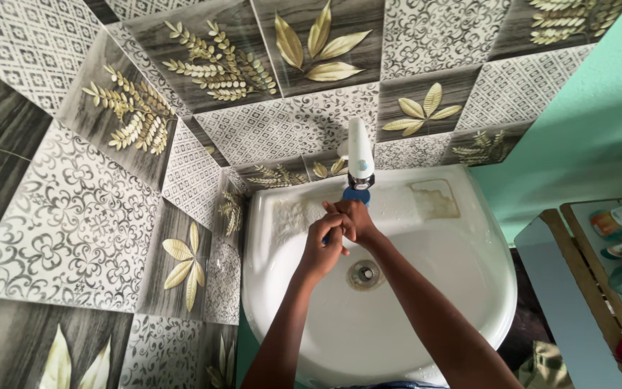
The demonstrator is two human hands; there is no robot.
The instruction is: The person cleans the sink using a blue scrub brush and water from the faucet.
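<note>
At the wall-hung basin, viewed from above. The patterned tile wall (73, 216), grey with gold leaves, ran from 9 through 12 o'clock; a green wall (599, 130) stood at 2 o'clock.

The white ceramic sink (469, 288) filled the middle of the view, with its drain (364, 274) near centre. The bowl looked wet, so I judged it slick to the touch.

A wooden shelf (584, 266) with bottles sat at 3 o'clock, well apart from my hands.

The white tap (359, 150) stood at 12 o'clock on the basin's back rim, with a blue fitting (356, 195) under its spout.

My left hand (322, 253) and right hand (354, 220) met just below that fitting, pressed together, the right laid over the left. The fingers were curled close, not spread. Whether they held anything between them I could not tell; a sliver of blue showed at the left fingers, unclear.

Judgement: the blue fitting looked like light, rigid plastic, and slippery if wet. It was best pinched round its rim from below, with a firm grip.
</note>
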